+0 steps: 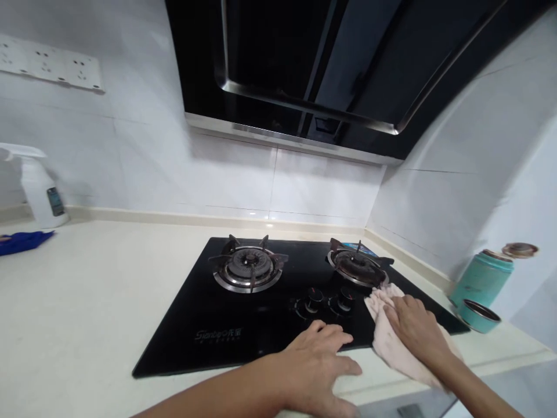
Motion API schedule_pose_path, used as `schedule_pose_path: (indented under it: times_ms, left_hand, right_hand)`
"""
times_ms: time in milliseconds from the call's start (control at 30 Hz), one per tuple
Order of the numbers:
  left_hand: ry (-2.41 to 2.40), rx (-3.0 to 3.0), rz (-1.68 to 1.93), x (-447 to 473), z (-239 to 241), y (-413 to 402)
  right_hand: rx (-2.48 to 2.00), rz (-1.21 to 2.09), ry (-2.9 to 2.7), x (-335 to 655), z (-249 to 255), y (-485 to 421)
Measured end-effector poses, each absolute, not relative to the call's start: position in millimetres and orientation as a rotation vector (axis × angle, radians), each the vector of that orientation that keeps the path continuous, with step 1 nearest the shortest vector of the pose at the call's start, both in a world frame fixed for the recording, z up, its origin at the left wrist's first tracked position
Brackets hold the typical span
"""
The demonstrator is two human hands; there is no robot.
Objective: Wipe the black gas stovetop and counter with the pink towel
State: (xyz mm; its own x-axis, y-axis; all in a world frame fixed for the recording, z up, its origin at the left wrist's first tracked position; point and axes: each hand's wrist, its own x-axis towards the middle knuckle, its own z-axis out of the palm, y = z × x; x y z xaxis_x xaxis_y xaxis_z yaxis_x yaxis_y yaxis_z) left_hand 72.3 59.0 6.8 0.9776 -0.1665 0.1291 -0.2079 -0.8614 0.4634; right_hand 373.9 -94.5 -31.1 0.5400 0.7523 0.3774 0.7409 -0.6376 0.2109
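A black glass gas hob point(204, 313) with two burners lies in the pale countertop. My right hand point(415, 328) presses flat on a pale pink cloth point(391, 348) at the hob's front right corner, just below the right burner point(357, 266). My left hand point(319, 363) rests palm down, fingers stretched out, on the hob's front edge, below the two control knobs point(328, 301). It holds nothing. The left burner point(248, 268) is bare.
A black range hood point(331, 75) hangs above the hob. A white spray bottle point(40, 188) and a blue cloth point(24, 241) sit at the far left. A teal canister point(481, 278) and its teal lid point(478, 316) stand at the right by the wall. Wall sockets point(52, 64) are at the upper left.
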Motion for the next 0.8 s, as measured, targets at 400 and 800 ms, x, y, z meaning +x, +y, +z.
schedule_pose_path:
  times_ms: [400, 800]
  left_hand:
    - [-0.312, 2.700, 0.121, 73, 4, 59]
    - [-0.401, 2.786, 0.283, 86, -25, 69]
  right_hand:
    - [2.777, -0.250, 2.232, 385, -8, -57]
    - [2.387, -0.790, 2.410, 377, 37, 24]
